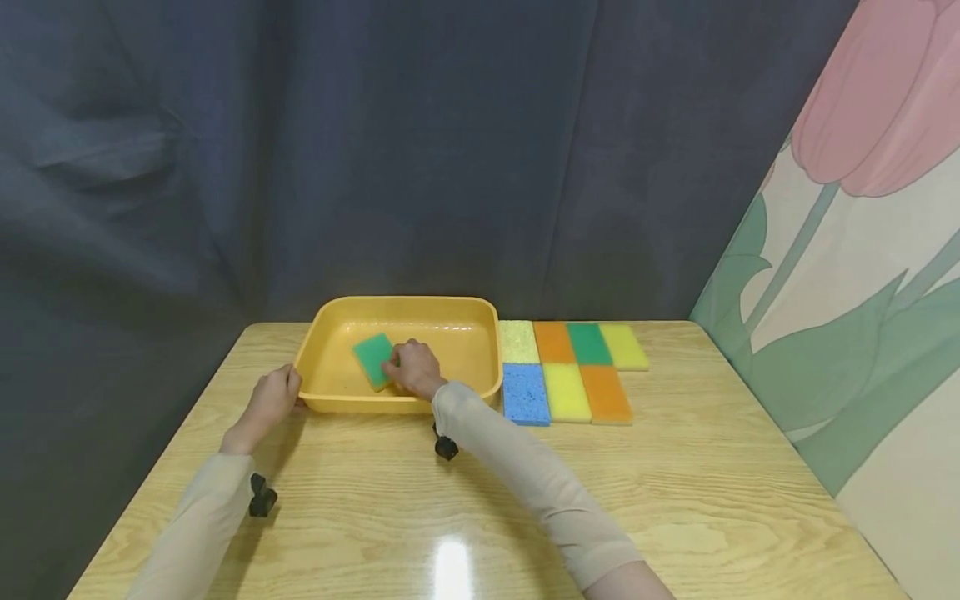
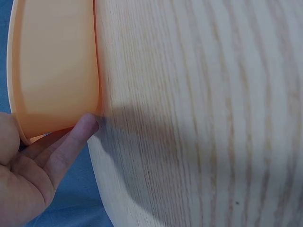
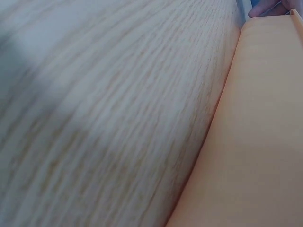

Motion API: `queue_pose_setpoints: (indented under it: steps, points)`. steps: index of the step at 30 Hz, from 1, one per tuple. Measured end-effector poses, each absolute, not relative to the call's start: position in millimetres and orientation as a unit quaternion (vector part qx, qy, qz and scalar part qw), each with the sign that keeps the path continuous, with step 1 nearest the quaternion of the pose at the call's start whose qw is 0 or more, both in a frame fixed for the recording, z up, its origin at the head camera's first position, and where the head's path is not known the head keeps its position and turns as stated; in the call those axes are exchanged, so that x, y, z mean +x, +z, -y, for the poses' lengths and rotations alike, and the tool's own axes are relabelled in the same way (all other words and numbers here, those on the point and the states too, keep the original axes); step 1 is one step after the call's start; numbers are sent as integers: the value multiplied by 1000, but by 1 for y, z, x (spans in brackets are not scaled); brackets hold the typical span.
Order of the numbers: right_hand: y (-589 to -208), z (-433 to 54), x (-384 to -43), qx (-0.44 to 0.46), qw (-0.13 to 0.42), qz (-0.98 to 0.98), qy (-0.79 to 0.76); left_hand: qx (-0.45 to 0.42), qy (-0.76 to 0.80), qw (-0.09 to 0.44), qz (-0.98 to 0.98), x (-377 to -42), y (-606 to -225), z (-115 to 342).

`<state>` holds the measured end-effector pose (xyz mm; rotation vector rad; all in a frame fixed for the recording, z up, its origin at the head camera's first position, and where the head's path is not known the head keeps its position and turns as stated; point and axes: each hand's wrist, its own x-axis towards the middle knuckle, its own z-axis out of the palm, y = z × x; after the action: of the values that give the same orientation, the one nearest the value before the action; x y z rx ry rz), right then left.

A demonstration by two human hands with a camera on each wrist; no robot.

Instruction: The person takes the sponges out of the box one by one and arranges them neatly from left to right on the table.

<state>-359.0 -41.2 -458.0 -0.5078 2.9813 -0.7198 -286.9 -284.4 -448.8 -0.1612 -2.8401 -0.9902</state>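
A yellow plastic basin [image 1: 465, 400] stands at the back of the wooden table. At its left front corner my left hand [image 1: 272, 395] grips the rim; in the left wrist view the thumb of that hand [image 2: 33, 170] lies at the rim and fingers reach along the outer wall. My right hand [image 1: 417, 367] reaches over the front wall and pinches the right edge of a green sponge [image 1: 371, 357] inside the basin. The sponge lies slanted, with a thin yellow side showing. The right wrist view has only the basin's outer wall [image 3: 265, 123] and part of my left hand [image 3: 270, 7].
Right of the basin, several flat sponges lie edge to edge in two rows, among them a blue sponge [image 1: 526, 394], an orange sponge [image 1: 606, 393] and another green sponge [image 1: 589, 343]. A dark curtain [image 1: 450, 150] hangs behind the table [image 1: 675, 500].
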Motion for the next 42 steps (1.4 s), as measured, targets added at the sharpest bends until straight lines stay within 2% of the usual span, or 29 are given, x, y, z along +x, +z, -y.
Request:
queue_pose_setpoints:
  steps: [8,16,28,42]
  points:
    - [-457,44,-361,-133,20,-968,-211,-51,-361,30,931,-284,-446,285]
    - [-455,46,-357,-112,35,-981,-155,-47,-352,31,934,-283,-447,283]
    - [-457,47,-359,-113,38,-979,-163,-42,-369,29,928,-287,-449,285]
    - [-455,44,-358,-106,40,-952,-286,-42,-368,29,928,-284,-447,283]
